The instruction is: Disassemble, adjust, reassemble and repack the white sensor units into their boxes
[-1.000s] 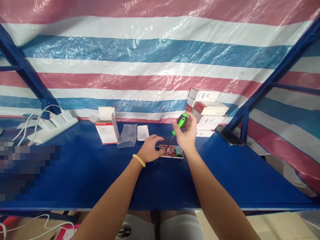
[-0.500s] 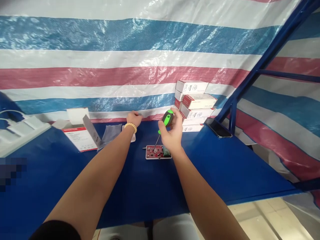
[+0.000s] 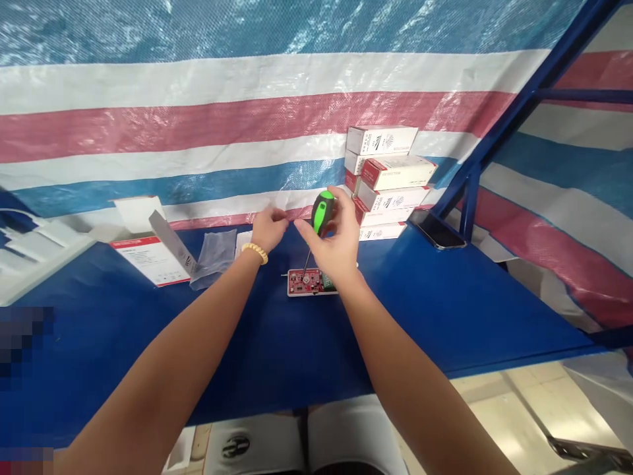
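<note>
A green and black screwdriver point(image 3: 322, 210) is held in my right hand point(image 3: 340, 243), its shaft slanting down to a red circuit board point(image 3: 302, 281) in a white casing on the blue table. A green part sits at the board's right end. My left hand point(image 3: 270, 231) is up and to the left of the board, thumb and fingers pinched together; whatever they hold is too small to make out. Just left of that hand lie a white piece point(image 3: 242, 241) and a clear plastic bag point(image 3: 216, 254).
On the blue table point(image 3: 415, 310), an open white and red box point(image 3: 151, 259) stands at the left near a white power strip point(image 3: 54, 254). Stacked boxes point(image 3: 393, 198) stand at the back right, beside a black phone point(image 3: 438, 229) and a blue metal frame point(image 3: 469, 204).
The camera view has shifted downward. My left hand has turned and come nearer to the screwdriver, uncovering less of the white piece. My right hand still holds the screwdriver over the board.
</note>
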### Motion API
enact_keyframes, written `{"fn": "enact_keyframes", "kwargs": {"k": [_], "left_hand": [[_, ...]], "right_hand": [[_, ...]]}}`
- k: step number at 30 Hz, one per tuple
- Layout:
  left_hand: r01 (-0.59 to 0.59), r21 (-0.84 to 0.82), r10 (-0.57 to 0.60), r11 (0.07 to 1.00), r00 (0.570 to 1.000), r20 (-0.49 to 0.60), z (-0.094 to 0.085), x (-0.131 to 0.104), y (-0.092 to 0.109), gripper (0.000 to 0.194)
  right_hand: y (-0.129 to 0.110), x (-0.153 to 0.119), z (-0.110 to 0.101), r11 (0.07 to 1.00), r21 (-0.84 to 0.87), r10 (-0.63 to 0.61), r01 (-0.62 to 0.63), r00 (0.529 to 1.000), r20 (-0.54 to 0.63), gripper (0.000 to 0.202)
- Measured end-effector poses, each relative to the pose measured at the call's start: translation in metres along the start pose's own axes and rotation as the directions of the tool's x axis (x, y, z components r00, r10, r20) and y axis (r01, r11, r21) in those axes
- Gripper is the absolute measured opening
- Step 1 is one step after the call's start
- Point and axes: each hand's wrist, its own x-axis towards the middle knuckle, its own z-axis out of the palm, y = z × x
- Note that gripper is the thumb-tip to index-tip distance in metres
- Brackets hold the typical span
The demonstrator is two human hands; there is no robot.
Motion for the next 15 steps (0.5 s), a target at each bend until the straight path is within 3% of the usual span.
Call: {"fn": "enact_keyframes", "kwargs": {"k": [2, 4, 7, 11, 15], "left_hand": [[-0.119, 0.026, 0.109, 0.993, 0.967, 0.230, -0.012, -0.022, 0.004, 0.021], [-0.160, 0.023, 0.137, 0.987, 0.904, 0.405, -0.024, -0.044, 0.003, 0.036], [-0.204, 0.021, 0.153, 0.979, 0.796, 0.586, -0.036, -0.072, -0.002, 0.060], [-0.326, 0.161, 0.153, 0.931, 0.753, 0.640, -0.037, -0.092, -0.006, 0.083], [-0.416, 0.209, 0.192, 0.885, 0.736, 0.649, -0.032, -0.096, -0.003, 0.075]], "right_hand": [[0.001, 0.003, -0.001, 0.999, -0.041, -0.034, 0.033, 0.999, -0.030, 0.063], [0.001, 0.005, -0.003, 0.997, -0.058, -0.050, 0.049, 0.999, -0.015, 0.059], [-0.002, 0.008, -0.008, 0.999, 0.010, -0.039, 0.038, 0.989, 0.145, 0.054], [-0.012, 0.008, -0.013, 0.992, 0.125, -0.055, 0.014, 0.940, 0.337, 0.053], [-0.018, 0.008, -0.010, 0.996, 0.045, -0.088, 0.079, 0.961, 0.262, 0.047]]}}
